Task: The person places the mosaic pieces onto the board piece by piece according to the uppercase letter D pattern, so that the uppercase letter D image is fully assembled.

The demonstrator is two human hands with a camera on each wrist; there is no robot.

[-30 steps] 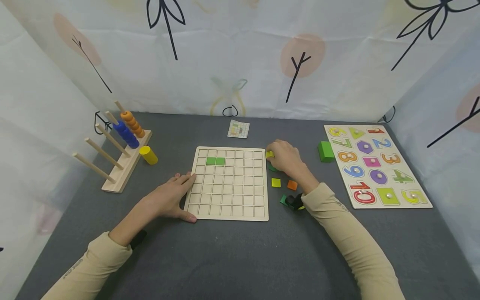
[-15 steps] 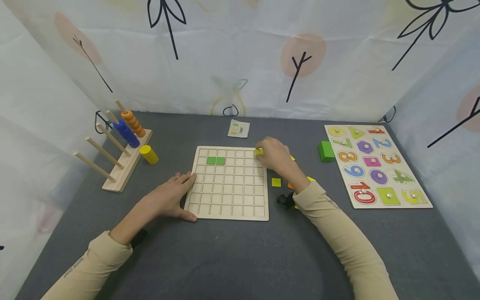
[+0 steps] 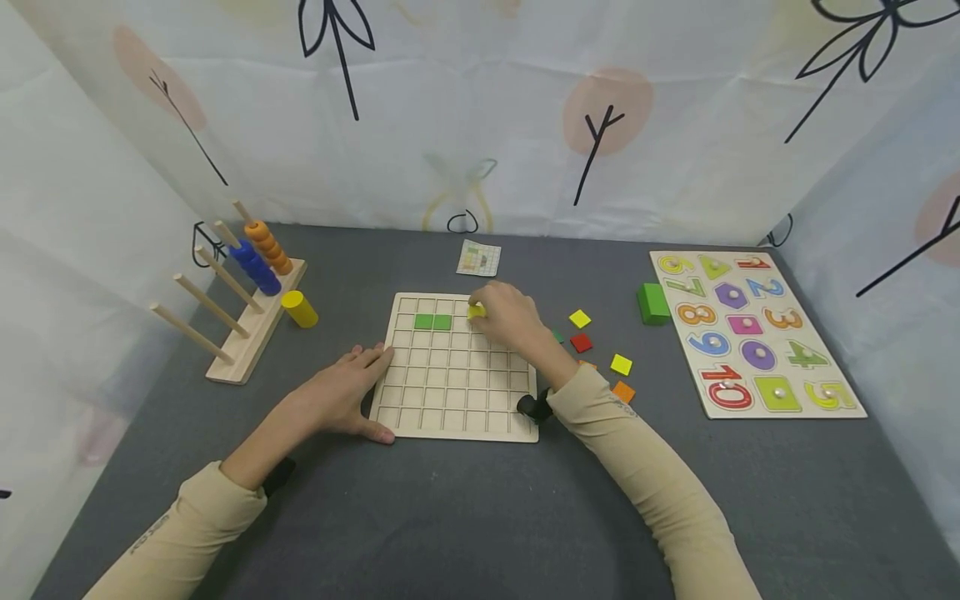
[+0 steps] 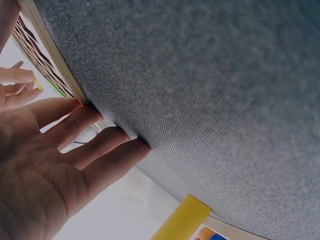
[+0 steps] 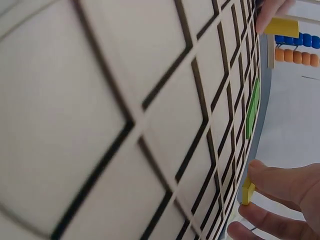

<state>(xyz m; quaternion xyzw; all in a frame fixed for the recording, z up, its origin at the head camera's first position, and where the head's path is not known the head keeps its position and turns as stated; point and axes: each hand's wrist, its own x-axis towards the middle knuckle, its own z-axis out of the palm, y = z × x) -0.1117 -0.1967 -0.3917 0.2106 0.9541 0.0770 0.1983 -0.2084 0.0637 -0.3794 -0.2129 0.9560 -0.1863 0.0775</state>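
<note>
As the wooden peg stand (image 3: pixel 258 327) is well to the left of my left hand (image 3: pixel 337 398), I do not touch it, nor the yellow cylinder (image 3: pixel 299 309) just beside it. My left hand, its fingers straight and spread, rests against the left edge of the gridded board (image 3: pixel 447 400); I judge that it steadies the board. To the right of these fingers, two green tiles (image 3: pixel 423 322) sit side by side in cells of the board's far part. Farther from me, between my two hands, there is a small printed card (image 3: pixel 478 258). My right hand (image 3: pixel 508 318) is above the board and pinches a yellow tile (image 3: pixel 476 312) between thumb and finger, to the right of the green ones; whether this tile touches the board, I cannot tell. The step in hand, as I judge, is bringing it to a cell. The next move calls for lining up its edges with the ridges and lowering it flat, without disturbing the green tiles. To the right of my right hand lie loose tiles (image 3: pixel 621 364), among them a red tile (image 3: pixel 581 342) and an orange tile (image 3: pixel 623 392), and farther right a green block (image 3: pixel 653 304) beside the number puzzle (image 3: pixel 771 335).
</note>
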